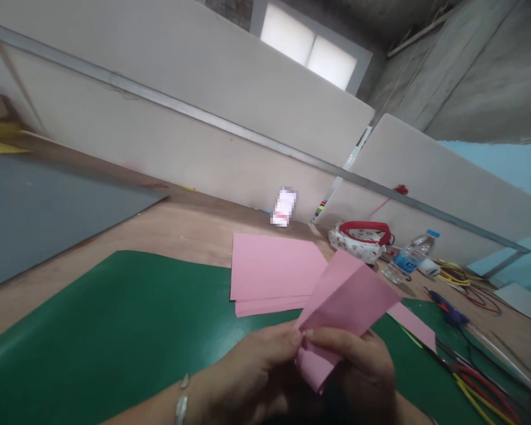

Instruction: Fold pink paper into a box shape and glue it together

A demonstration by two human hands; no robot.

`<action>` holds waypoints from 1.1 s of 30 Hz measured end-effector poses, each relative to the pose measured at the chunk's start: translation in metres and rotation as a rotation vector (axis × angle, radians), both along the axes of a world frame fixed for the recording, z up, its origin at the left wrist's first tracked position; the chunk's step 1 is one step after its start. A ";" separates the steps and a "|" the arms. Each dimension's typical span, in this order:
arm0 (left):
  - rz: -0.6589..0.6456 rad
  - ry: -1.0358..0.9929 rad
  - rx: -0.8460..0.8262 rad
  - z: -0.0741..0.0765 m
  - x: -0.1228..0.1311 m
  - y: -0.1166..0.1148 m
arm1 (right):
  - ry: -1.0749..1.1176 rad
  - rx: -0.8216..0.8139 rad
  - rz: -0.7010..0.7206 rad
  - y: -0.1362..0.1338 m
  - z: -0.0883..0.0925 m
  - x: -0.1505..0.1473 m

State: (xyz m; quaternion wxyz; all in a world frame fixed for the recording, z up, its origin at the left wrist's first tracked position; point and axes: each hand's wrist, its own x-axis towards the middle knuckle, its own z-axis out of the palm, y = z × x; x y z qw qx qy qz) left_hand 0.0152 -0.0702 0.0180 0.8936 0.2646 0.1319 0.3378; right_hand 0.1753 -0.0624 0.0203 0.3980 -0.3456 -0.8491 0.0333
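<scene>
A sheet of pink paper (351, 295) is held up off the table, partly folded or rolled at its lower end. My left hand (261, 360) pinches its left edge with the thumb, a bracelet on the wrist. From the right, my right hand (363, 360) grips the same sheet, its thumb meeting the left thumb on the paper. The lower fingers of both hands are in shadow behind the sheet. Just beyond lies a stack of pink paper sheets (274, 265), resting partly on a green mat (115, 319).
To the right are a pink paper strip (413, 324), scissors with red and yellow handles (478, 383), a glue gun (446, 308), a water bottle (411, 257) and a red-rimmed fabric pouch (360, 241). A grey board (57, 206) lies left. White partition panels (181, 147) stand behind.
</scene>
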 end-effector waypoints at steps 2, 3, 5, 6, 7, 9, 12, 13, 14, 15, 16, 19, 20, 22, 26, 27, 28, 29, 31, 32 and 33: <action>0.063 0.025 0.011 -0.003 0.003 0.000 | 0.068 0.021 0.059 0.002 0.003 0.001; 0.079 0.027 0.020 -0.005 0.004 0.000 | 0.095 0.045 0.081 0.003 0.005 0.002; 0.084 0.031 0.033 -0.010 0.007 0.001 | 0.145 0.080 0.104 0.005 0.005 0.004; 0.082 0.033 0.035 -0.012 0.008 0.003 | 0.156 0.092 0.095 0.006 0.005 0.005; 0.082 0.036 0.035 -0.014 0.009 0.004 | 0.150 0.106 0.078 0.006 0.004 0.005; 0.083 0.041 0.040 -0.016 0.009 0.006 | 0.105 0.156 0.020 0.006 0.003 0.006; 0.101 0.052 0.054 -0.017 0.007 0.009 | 0.019 0.272 -0.097 0.003 0.006 0.008; 0.102 0.059 0.069 -0.017 0.004 0.010 | 0.005 0.295 -0.135 0.002 0.008 0.008; 0.096 0.066 0.102 -0.017 0.002 0.010 | -0.001 0.296 -0.165 0.001 0.011 0.008; 0.083 0.082 0.154 -0.016 0.000 0.011 | -0.001 0.286 -0.186 0.000 0.013 0.008; 0.077 0.114 0.231 -0.015 -0.002 0.011 | -0.001 0.269 -0.198 -0.001 0.016 0.008; 0.153 0.288 0.557 -0.014 -0.004 0.011 | -0.025 0.230 -0.184 -0.004 0.023 0.006; 0.202 0.357 0.665 -0.013 -0.004 0.010 | -0.033 0.220 -0.168 -0.004 0.024 0.006; 0.283 0.467 0.856 -0.012 -0.004 0.010 | -0.038 0.197 -0.129 -0.005 0.027 0.005; 0.364 0.756 1.126 -0.013 -0.007 0.009 | -0.075 0.153 -0.090 -0.005 0.031 0.005; 0.387 0.847 1.179 -0.014 -0.008 0.009 | -0.085 0.143 -0.094 -0.005 0.031 0.006; 0.407 0.927 1.223 -0.014 -0.008 0.009 | -0.099 0.132 -0.096 -0.005 0.031 0.007; 0.419 0.983 1.263 -0.015 -0.009 0.009 | -0.112 0.123 -0.092 -0.005 0.032 0.007; 0.418 1.025 1.332 -0.016 -0.009 0.008 | -0.134 0.108 -0.062 -0.005 0.033 0.007; 0.408 1.018 1.350 -0.016 -0.008 0.007 | -0.143 0.109 -0.044 -0.006 0.034 0.007; 0.396 1.000 1.357 -0.016 -0.008 0.007 | -0.141 0.119 -0.037 -0.006 0.035 0.007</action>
